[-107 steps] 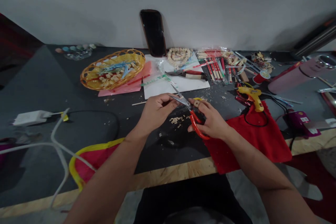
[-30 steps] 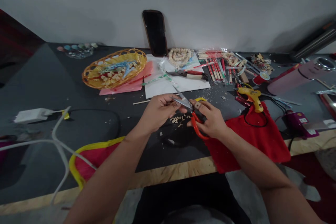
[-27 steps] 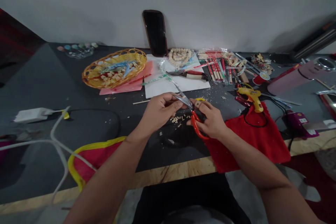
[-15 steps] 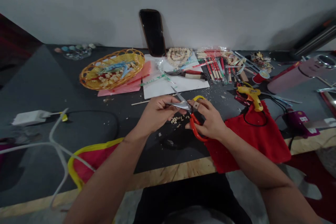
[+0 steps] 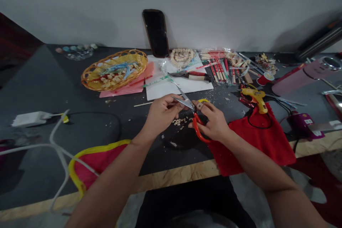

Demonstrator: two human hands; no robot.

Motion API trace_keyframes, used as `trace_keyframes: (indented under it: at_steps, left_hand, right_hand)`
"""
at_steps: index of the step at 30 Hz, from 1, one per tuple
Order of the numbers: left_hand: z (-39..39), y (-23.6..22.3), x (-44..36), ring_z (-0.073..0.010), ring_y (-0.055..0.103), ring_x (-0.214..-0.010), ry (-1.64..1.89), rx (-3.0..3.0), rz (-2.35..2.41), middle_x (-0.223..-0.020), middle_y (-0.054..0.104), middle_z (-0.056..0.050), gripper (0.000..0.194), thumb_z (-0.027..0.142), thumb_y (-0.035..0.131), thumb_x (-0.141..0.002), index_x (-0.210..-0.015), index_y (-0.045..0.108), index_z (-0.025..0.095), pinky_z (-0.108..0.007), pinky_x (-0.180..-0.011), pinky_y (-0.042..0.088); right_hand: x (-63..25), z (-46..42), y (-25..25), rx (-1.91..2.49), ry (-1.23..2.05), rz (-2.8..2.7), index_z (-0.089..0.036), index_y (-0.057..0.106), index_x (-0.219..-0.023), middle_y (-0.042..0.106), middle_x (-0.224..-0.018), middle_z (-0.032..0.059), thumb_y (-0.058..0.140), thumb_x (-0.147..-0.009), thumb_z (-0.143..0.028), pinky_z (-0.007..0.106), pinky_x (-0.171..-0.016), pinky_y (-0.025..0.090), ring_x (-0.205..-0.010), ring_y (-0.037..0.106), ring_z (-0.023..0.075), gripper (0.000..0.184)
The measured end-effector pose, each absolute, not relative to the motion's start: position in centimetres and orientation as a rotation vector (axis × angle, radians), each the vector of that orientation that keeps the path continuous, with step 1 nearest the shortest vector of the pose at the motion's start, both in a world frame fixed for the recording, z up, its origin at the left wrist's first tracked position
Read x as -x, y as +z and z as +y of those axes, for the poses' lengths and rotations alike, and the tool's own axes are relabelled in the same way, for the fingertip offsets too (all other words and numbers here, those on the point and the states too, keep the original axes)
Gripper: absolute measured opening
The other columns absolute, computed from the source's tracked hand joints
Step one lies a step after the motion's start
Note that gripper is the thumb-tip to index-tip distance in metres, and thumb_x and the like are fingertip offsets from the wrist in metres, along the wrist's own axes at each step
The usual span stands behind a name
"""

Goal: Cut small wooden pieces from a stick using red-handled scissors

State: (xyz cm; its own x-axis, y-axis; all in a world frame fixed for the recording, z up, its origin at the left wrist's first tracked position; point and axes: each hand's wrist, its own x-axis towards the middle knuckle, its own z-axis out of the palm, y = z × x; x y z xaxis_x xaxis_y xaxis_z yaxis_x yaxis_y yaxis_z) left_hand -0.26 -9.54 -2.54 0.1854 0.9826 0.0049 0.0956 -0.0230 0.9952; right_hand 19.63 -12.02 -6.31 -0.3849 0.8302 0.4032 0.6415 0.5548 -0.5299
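Note:
In my right hand (image 5: 212,119) is a pair of scissors (image 5: 197,125) with orange-red handles, its metal blades spread apart and pointing up and left. My left hand (image 5: 163,112) is closed right at the blades, thumb and fingers pinched together; whatever sits between them is too small to make out. Below the two hands, several small pale cut pieces (image 5: 178,122) lie scattered on the dark tabletop (image 5: 149,148). A thin pale stick (image 5: 143,104) rests just beyond my left hand.
A yellow wicker basket (image 5: 88,82) holds pale flower-like pieces. Pliers (image 5: 196,75) lie on white sheets (image 5: 157,94), with a phone (image 5: 155,34) propped behind. To the right are a yellow glue gun (image 5: 255,98), a red cloth (image 5: 263,142) and a pink bottle (image 5: 304,78). White cables (image 5: 60,149) cross at left.
The scissor blades have shifted slightly up and left, their tips now higher. My left hand has turned a little and moved slightly right; my right hand keeps its grip.

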Motion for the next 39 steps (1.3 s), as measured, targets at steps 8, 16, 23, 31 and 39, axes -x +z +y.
trace_keyframes:
  at_steps: [8, 16, 23, 31, 39]
  left_hand:
    - [-9.4, -2.6, 0.7, -0.0037, 0.040, -0.038, 0.917, -1.262, 1.053, -0.067, 0.071, -0.004, 0.009, 0.022, 0.069, -0.070, -0.074, 0.068, 0.013, -0.018, -0.038, 0.031]
    - [-9.3, -2.7, 0.8, -0.0033, 0.036, -0.038, 0.885, -1.098, 0.969, -0.064, 0.071, -0.005, 0.012, 0.022, 0.074, -0.067, -0.072, 0.068, 0.013, -0.018, -0.038, 0.026]
    - [-9.3, -3.0, 0.7, -0.0043, 0.038, -0.040, 0.930, -1.165, 0.959, -0.065, 0.071, -0.006, 0.014, 0.026, 0.071, -0.073, -0.074, 0.067, 0.012, -0.019, -0.039, 0.025]
    - [-9.2, -2.9, 1.2, -0.0041, 0.037, -0.040, 0.944, -1.251, 0.986, -0.069, 0.072, -0.008, 0.026, 0.038, 0.071, -0.076, -0.073, 0.067, 0.012, -0.018, -0.038, 0.024]
    - [-8.9, -2.5, 1.4, -0.0042, 0.041, -0.040, 0.928, -1.278, 1.040, -0.072, 0.073, -0.007, 0.025, 0.037, 0.071, -0.076, -0.079, 0.065, 0.013, -0.018, -0.040, 0.031]
  right_hand:
    - [-19.8, -12.2, -6.2, 1.186, 0.416, -2.173, -0.024, 0.049, -0.136, 0.059, -0.120, 0.0119, 0.064, -0.079, -0.059, 0.046, -0.101, 0.049, -0.118, 0.053, 0.0283, 0.067]
    - [-19.6, -12.2, -6.3, 1.144, 0.389, -2.186, -0.022, 0.050, -0.136, 0.060, -0.118, 0.0126, 0.065, -0.081, -0.056, 0.043, -0.098, 0.051, -0.111, 0.056, 0.0272, 0.066]
    - [-19.6, -12.2, -5.8, 1.136, 0.429, -2.187, -0.021, 0.051, -0.135, 0.064, -0.117, 0.0121, 0.065, -0.082, -0.053, 0.041, -0.095, 0.053, -0.108, 0.060, 0.0262, 0.063]
    - [-19.1, -12.5, -5.7, 1.004, 0.743, -2.027, -0.021, 0.056, -0.124, 0.065, -0.121, 0.0118, 0.065, -0.083, -0.049, 0.038, -0.090, 0.053, -0.107, 0.063, 0.0235, 0.050]
    - [-20.5, -11.7, -5.6, 1.144, 0.753, -2.016, -0.022, 0.051, -0.132, 0.061, -0.121, 0.0102, 0.069, -0.078, -0.048, 0.040, -0.087, 0.054, -0.104, 0.061, 0.0247, 0.063]
